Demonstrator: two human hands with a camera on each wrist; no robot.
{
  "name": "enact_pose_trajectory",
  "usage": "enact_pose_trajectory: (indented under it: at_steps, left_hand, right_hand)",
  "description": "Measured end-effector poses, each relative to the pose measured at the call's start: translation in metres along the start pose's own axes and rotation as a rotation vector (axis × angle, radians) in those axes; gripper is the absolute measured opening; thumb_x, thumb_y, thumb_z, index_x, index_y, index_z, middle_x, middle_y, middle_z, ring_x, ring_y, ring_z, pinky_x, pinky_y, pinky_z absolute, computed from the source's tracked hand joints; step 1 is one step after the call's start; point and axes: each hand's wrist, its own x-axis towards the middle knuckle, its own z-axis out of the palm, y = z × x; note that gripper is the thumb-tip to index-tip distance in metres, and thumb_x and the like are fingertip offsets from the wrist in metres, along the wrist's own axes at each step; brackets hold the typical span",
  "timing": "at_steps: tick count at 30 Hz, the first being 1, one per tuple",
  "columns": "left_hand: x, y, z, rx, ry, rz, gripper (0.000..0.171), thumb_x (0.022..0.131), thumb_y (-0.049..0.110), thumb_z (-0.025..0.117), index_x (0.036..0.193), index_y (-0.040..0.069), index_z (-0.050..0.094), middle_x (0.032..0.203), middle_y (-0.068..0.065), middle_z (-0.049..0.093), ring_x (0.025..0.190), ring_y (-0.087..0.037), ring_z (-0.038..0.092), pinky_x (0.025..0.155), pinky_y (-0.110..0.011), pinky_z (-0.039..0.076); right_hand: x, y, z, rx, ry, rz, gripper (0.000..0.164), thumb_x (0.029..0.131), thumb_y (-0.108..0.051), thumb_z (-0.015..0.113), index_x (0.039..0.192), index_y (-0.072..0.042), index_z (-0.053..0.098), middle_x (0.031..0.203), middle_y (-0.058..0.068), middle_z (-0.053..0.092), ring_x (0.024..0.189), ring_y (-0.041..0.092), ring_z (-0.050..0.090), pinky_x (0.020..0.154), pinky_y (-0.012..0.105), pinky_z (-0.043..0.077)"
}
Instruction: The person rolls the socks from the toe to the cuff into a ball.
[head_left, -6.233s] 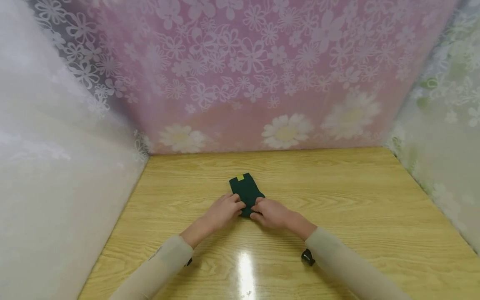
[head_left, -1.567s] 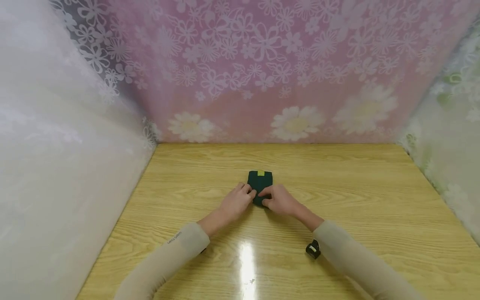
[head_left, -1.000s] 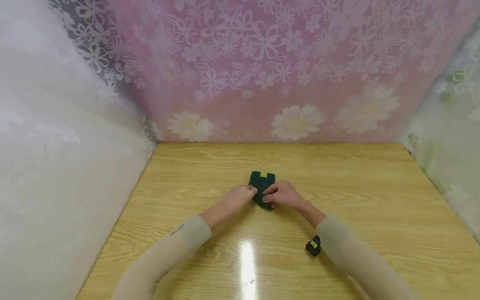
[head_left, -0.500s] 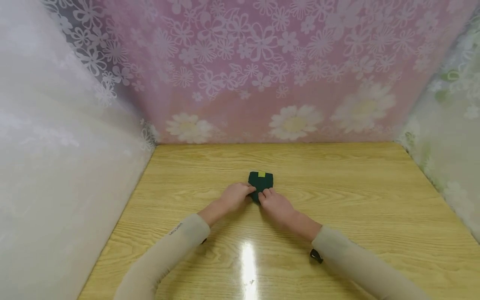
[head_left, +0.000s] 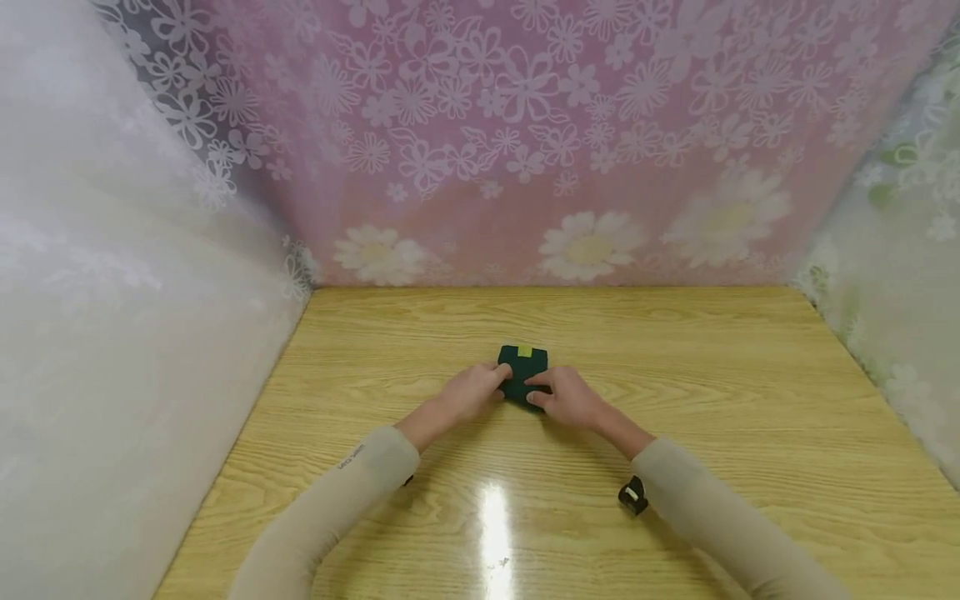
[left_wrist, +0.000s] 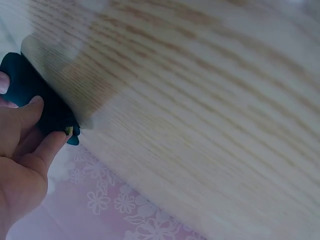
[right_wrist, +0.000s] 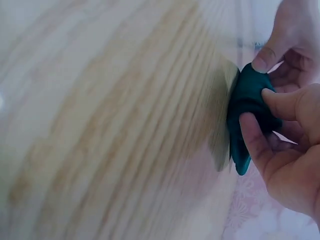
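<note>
A folded dark green sock (head_left: 523, 368) lies on the wooden table (head_left: 675, 358), its yellow label (head_left: 525, 352) at the far end. My left hand (head_left: 468, 392) pinches its left edge, thumb on top. On the lower right side, my right hand (head_left: 573, 398) grips it between thumb and fingers. The right wrist view shows the sock (right_wrist: 255, 92) bent into a thick fold, with right-hand fingers (right_wrist: 255, 137) pressed against it. In the left wrist view, the sock (left_wrist: 25, 82) partly hides behind the left thumb and fingers, and a bit of yellow shows by a fingertip.
A pink flowered backdrop (head_left: 480, 167) rises at the table's far edge. Pale walls stand at the left (head_left: 150, 333) and right (head_left: 892, 317). A small black device (head_left: 632, 496) hangs under the right sleeve (head_left: 720, 517). Light glares off the table's near part.
Since the earliest frame the sock has turned straighter, shifted right and become shorter, its near end folded. In the last half second, my right hand has moved from the near end to the right side.
</note>
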Motion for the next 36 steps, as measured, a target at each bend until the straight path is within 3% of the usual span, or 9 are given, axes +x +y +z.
enact_pose_trajectory:
  at_steps: [5,14,17,20,23,26,28,31,36]
  left_hand:
    - [0.0,-0.003,0.0,0.0,-0.021,0.019,0.028,0.096,0.011,0.066,0.122,0.007,0.058,0.117,-0.012,0.068,0.105,-0.024,0.067,0.086,-0.031,0.055]
    - [0.01,-0.004,-0.006,0.017,-0.109,0.07,0.027,0.096,0.015,0.066,0.121,0.009,0.057,0.118,-0.01,0.069,0.108,-0.021,0.067,0.09,-0.03,0.054]
    - [0.011,-0.005,-0.006,0.003,-0.109,0.072,0.027,0.096,0.015,0.066,0.122,0.009,0.059,0.119,-0.009,0.069,0.109,-0.021,0.067,0.091,-0.031,0.053]
    - [0.01,-0.009,-0.004,-0.005,-0.09,0.07,0.027,0.095,0.015,0.067,0.121,0.008,0.061,0.12,-0.009,0.069,0.11,-0.022,0.066,0.093,-0.032,0.053]
    - [0.007,-0.012,-0.002,-0.018,-0.071,0.069,0.024,0.095,0.013,0.067,0.118,0.008,0.062,0.119,-0.008,0.069,0.11,-0.022,0.066,0.093,-0.033,0.053]
    - [0.004,-0.012,-0.001,-0.039,-0.064,0.075,0.023,0.095,0.011,0.067,0.117,0.007,0.063,0.118,-0.01,0.069,0.109,-0.023,0.066,0.092,-0.033,0.053]
    - [0.004,-0.013,-0.001,-0.051,-0.059,0.081,0.023,0.096,0.011,0.067,0.118,0.007,0.063,0.118,-0.01,0.069,0.109,-0.023,0.066,0.093,-0.033,0.053]
    - [0.004,-0.013,-0.001,-0.048,-0.046,0.082,0.026,0.096,0.012,0.067,0.122,0.008,0.064,0.122,-0.009,0.068,0.114,-0.023,0.064,0.096,-0.034,0.052]
    - [0.004,-0.009,0.0,0.108,-0.024,0.113,0.035,0.097,0.017,0.066,0.132,0.01,0.064,0.128,-0.009,0.06,0.117,-0.024,0.055,0.092,-0.032,0.052]
  right_hand:
    - [0.002,0.0,-0.001,0.094,0.003,0.038,0.028,0.096,-0.007,0.062,0.118,0.01,0.068,0.043,-0.009,0.039,0.036,0.005,0.03,0.042,0.021,0.028]
    - [0.001,-0.003,-0.006,0.117,0.016,0.123,0.027,0.098,-0.006,0.06,0.115,0.013,0.068,0.062,0.011,0.067,0.05,0.019,0.064,0.058,0.03,0.056]
    - [-0.002,-0.013,-0.001,-0.075,0.075,0.086,0.021,0.095,-0.008,0.064,0.108,0.008,0.072,0.076,0.014,0.071,0.06,0.022,0.066,0.063,0.035,0.057]
    - [-0.006,-0.028,0.009,-0.445,0.103,-0.022,0.017,0.093,-0.013,0.069,0.1,0.002,0.073,0.09,0.015,0.071,0.077,0.027,0.065,0.073,0.04,0.057]
    - [-0.01,-0.038,0.02,-0.811,0.071,-0.157,0.023,0.093,-0.016,0.071,0.107,0.002,0.069,0.097,0.016,0.066,0.089,0.03,0.06,0.08,0.04,0.056]
    - [-0.012,-0.039,0.027,-0.98,0.06,-0.253,0.031,0.091,-0.01,0.073,0.116,0.005,0.066,0.102,0.017,0.065,0.091,0.03,0.058,0.082,0.035,0.055]
    - [-0.01,-0.035,0.026,-0.955,0.054,-0.278,0.03,0.09,-0.006,0.072,0.116,0.007,0.065,0.102,0.018,0.066,0.09,0.029,0.058,0.084,0.035,0.053]
    - [-0.005,-0.028,0.02,-0.772,0.045,-0.257,0.023,0.09,-0.005,0.07,0.11,0.006,0.066,0.097,0.018,0.067,0.09,0.03,0.06,0.087,0.039,0.053]
    - [0.001,-0.022,0.01,-0.448,0.013,-0.117,0.022,0.092,-0.006,0.069,0.113,0.002,0.07,0.099,0.015,0.072,0.093,0.031,0.067,0.086,0.044,0.055]
